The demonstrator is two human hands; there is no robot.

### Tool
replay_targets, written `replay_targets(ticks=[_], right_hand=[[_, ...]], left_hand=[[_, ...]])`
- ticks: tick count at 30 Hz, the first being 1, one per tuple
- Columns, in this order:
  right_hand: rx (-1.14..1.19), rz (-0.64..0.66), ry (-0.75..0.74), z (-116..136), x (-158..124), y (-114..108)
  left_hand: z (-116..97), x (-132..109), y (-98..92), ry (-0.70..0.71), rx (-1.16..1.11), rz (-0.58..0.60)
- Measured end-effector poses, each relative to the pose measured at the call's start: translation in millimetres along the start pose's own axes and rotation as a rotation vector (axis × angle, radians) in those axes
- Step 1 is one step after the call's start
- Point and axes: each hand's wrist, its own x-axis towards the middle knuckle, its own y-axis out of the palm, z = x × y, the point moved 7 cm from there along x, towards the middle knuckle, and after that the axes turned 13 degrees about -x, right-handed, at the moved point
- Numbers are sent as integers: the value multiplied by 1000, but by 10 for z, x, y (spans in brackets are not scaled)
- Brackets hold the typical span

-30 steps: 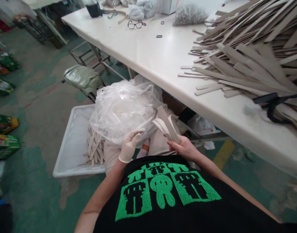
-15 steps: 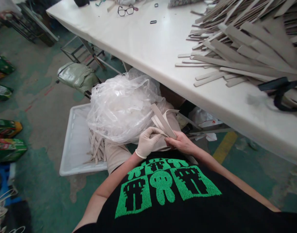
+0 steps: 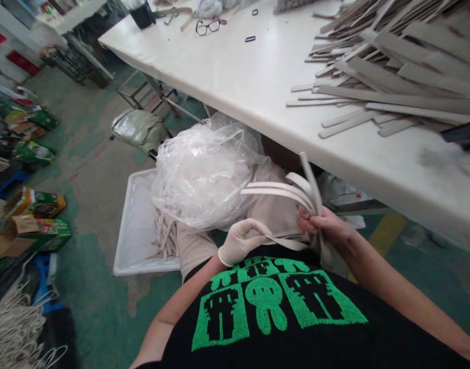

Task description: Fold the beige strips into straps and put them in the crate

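Observation:
My left hand (image 3: pixel 245 240), in a white glove, pinches the end of a thin pale strip (image 3: pixel 286 243) that runs across my lap toward my right side. My bare right hand (image 3: pixel 323 223) is closed around several beige strap strips (image 3: pixel 284 190), whose free ends fan out up and to the left. Its fingers are a little blurred. Between my legs and the table bulges a clear plastic bag (image 3: pixel 204 174). More cut strips (image 3: pixel 166 236) lie in a white plastic tray (image 3: pixel 133 225) left of my knee.
A white table (image 3: pixel 235 77) slopes across ahead, bearing a large pile of beige strips (image 3: pixel 392 77), glasses (image 3: pixel 207 26) and small black buckles (image 3: pixel 250 39). Beyond the tray stands a stool with a greenish cushion (image 3: pixel 137 128). Green cartons (image 3: pixel 38 233) and a cord heap (image 3: pixel 15 328) lie at left.
My right hand has moved right, away from my left hand, carrying the strips. The thin strip now stretches between the hands. The view has shifted slightly left.

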Motion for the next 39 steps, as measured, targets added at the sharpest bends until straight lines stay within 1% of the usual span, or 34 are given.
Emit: replay_targets(ticks=[1, 2, 3, 5, 6, 7, 8, 10, 12, 14, 17, 22, 24, 27, 29, 31, 33, 35, 37, 39], right_hand=[[81, -8, -42, 35, -49, -39], [135, 15, -59, 56, -96, -39], [146, 63, -44, 60, -139, 0], [29, 153, 47, 32, -196, 126], [-62, 158, 84, 25, -203, 174], [-144, 128, 94, 39, -192, 201], [-204, 65, 74, 77, -165, 208], [-265, -78, -1, 166, -99, 207], [-303, -168, -21, 181, -42, 223], [-351, -186, 32, 104, -6, 265], [-423, -163, 104, -65, -16, 330], [-506, -224, 108, -258, -104, 314], [-567, -201, 137, -294, -103, 333], [-579, -36, 207, -291, -55, 439], [-507, 63, 246, -238, -38, 482], [-419, 100, 253, -148, -48, 449], [-348, 120, 225, -51, -84, 366], [-289, 147, 183, 35, -134, 276], [-214, 148, 156, 102, -177, 194], [-114, 109, 160, 143, -199, 143]], left_hand=[[31, -1, -54, -15, -12, -44], [71, 3, -106, -33, -24, -86], [111, 12, -151, -48, -34, -124], [185, 48, -210, -66, -55, -168], [211, 71, -224, -68, -65, -179], [230, 94, -233, -71, -73, -188], [241, 115, -240, -73, -79, -199], [237, 144, -249, -74, -81, -220], [212, 155, -260, -68, -72, -239], [178, 154, -287, -54, -53, -261], [125, 154, -373, -23, -29, -307], [59, 193, -538, 45, -56, -382], [61, 204, -560, 54, -75, -386], [35, 209, -574, 53, -30, -342], [-43, 230, -623, 50, 83, -266], [-196, 276, -775, 76, 332, -227], [-381, 357, -1028, 111, 731, -270], [-496, 474, -1299, 79, 1162, -327], [-490, 608, -1523, -16, 1457, -306], [-433, 703, -1663, -84, 1594, -247]])
